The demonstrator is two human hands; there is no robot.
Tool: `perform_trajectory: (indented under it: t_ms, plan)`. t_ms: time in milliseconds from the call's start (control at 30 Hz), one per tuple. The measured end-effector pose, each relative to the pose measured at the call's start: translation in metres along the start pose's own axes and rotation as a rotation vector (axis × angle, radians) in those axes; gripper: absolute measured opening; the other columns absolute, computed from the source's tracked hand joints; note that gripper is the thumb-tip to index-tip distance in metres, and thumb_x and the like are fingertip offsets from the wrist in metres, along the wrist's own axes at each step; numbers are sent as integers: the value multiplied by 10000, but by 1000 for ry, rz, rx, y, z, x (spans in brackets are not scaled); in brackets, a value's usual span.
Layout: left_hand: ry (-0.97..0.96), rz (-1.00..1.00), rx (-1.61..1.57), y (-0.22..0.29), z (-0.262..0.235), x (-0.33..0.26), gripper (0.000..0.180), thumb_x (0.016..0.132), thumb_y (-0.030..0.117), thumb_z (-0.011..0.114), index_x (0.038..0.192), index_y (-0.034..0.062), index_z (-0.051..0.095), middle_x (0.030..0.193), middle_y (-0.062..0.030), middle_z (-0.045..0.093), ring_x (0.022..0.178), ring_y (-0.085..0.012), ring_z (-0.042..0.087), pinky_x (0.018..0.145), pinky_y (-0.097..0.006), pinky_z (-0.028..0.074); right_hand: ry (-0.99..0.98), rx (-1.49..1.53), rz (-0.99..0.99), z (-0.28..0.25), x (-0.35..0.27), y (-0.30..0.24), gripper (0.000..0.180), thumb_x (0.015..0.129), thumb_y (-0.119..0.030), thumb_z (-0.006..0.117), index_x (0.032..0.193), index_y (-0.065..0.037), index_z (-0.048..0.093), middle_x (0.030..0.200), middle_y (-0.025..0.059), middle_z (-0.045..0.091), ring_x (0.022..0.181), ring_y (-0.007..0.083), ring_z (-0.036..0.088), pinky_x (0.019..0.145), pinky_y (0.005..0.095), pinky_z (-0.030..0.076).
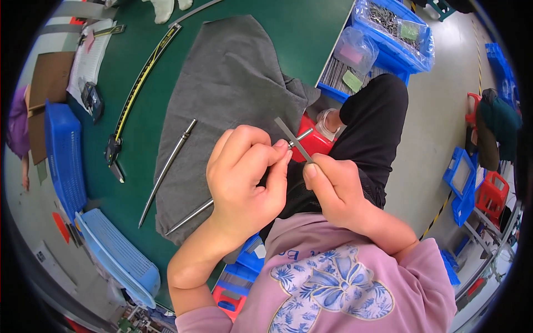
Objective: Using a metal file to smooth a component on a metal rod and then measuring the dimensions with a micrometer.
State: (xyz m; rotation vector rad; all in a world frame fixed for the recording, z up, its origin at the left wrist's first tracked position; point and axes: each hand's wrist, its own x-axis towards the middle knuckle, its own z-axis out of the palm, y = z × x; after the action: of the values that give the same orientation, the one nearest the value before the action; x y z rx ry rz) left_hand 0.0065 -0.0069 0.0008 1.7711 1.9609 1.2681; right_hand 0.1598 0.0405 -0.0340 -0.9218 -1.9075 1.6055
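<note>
My left hand [244,172] is closed around a thin shiny metal rod [191,216], its fingertips pinching the rod close to its stepped upper end. The rod's lower part passes behind my wrist, over a grey cloth [222,72]. Between the thumb and fingers of my right hand [336,186] is a narrow flat grey metal strip [293,137], like a small file. It crosses the rod's end just beyond my left fingertips; whether the two touch I cannot tell. A second, similar metal rod [167,173] lies on the cloth to the left.
A caliper [145,86] rests on the green table [119,200], left of the cloth. Blue baskets [65,155] line the table's left side. At upper right, a blue bin [397,33] holds bagged metal parts, beside bundled rods [337,72]. A person's arm [25,172] shows far left.
</note>
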Motion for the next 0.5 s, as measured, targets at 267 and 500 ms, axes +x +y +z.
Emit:
perform_trajectory:
  t_ms: [267, 500]
  plan:
    - [-44, 30, 35, 2, -4, 1, 164, 686, -111, 695, 706, -14, 564, 730, -88, 535, 594, -161, 509, 518, -248, 396, -16, -43, 5, -3, -3, 2, 172, 884, -154, 544, 754, -41, 549, 543, 142, 514, 504, 340, 546, 457, 406, 388]
    - [-6, -23, 4, 1, -1, 0, 179, 643, -84, 699, 694, 15, 559, 709, -73, 509, 604, -233, 490, 510, -329, 377, -19, -57, -3, -5, 7, -7, 189, 881, -150, 549, 729, -38, 547, 540, 142, 509, 501, 342, 546, 460, 407, 389]
